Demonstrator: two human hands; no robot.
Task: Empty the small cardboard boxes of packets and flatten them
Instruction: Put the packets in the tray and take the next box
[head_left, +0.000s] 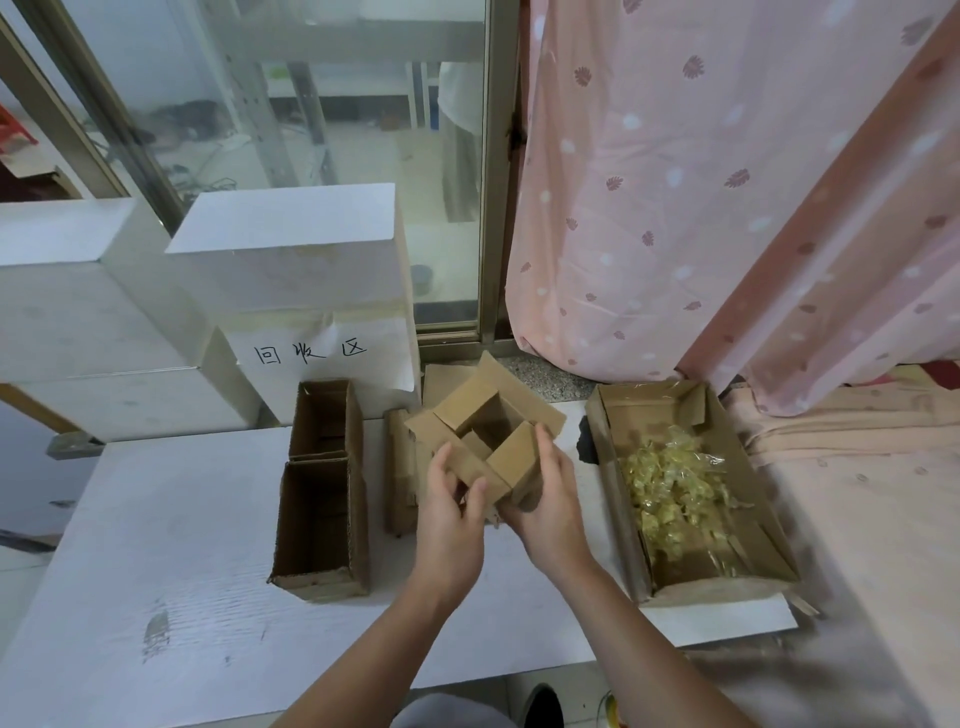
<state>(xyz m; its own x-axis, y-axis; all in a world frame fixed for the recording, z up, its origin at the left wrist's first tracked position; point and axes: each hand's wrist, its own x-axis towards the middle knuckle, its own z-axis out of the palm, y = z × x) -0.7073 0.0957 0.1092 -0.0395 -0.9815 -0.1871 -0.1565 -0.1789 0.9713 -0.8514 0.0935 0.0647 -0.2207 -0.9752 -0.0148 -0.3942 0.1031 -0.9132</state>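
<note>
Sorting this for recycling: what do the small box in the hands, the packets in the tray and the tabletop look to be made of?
Small box: plain brown corrugated cardboard, matte, with creased fold lines on its flaps.
Packets: clear glossy plastic film, judging by the glints, over yellowish contents.
Tray: the same brown cardboard.
Tabletop: white, faintly wood-grained, probably laminated board; scuffed grey in spots.

Matt cardboard box (488, 441); glossy clear plastic packets (670, 493).

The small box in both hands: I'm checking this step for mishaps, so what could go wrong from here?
1. The small box is held above the table, flaps open; whether it is empty cannot be seen, so any packets left might spill when it is flattened.
2. The left hand and right hand hold only its near edges, so the grip might slip.
</note>
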